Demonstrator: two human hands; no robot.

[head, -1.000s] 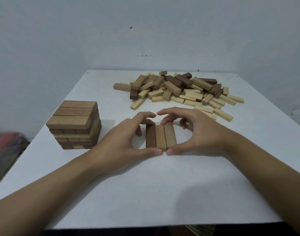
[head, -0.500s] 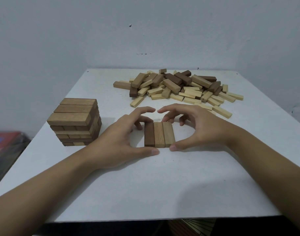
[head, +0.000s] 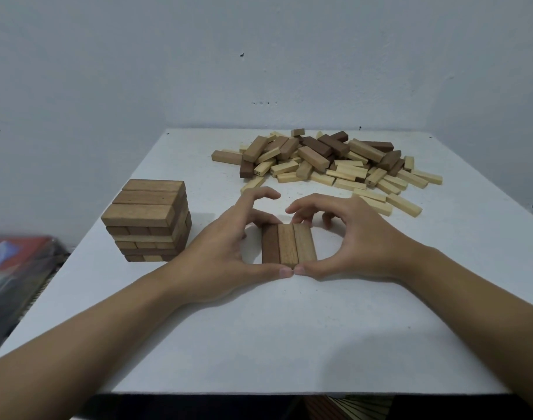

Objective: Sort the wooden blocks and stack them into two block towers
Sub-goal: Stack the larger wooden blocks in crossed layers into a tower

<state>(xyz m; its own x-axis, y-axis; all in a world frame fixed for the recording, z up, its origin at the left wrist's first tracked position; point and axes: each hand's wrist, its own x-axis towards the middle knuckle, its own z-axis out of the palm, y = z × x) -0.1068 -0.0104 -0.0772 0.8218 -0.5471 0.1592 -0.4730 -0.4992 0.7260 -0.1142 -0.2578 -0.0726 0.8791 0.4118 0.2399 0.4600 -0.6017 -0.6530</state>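
Three brown wooden blocks (head: 288, 244) lie side by side in a flat row on the white table (head: 289, 334), the darkest one on the left. My left hand (head: 223, 253) and my right hand (head: 359, 241) cup the row from either side. Both thumbs press the near ends and touch each other; curled fingers rest at the far ends, while the index fingers arch above. A brown block tower (head: 147, 219), several layers high, stands to the left of my left hand.
A loose pile of mixed brown and pale blocks (head: 329, 162) covers the far right of the table. A blurred red and blue object (head: 14, 268) lies beyond the table's left edge. Walls close in behind and on the left.
My thumbs, slightly apart half a second ago, now meet at the near ends of the row. The row of blocks and the tower have stayed put.
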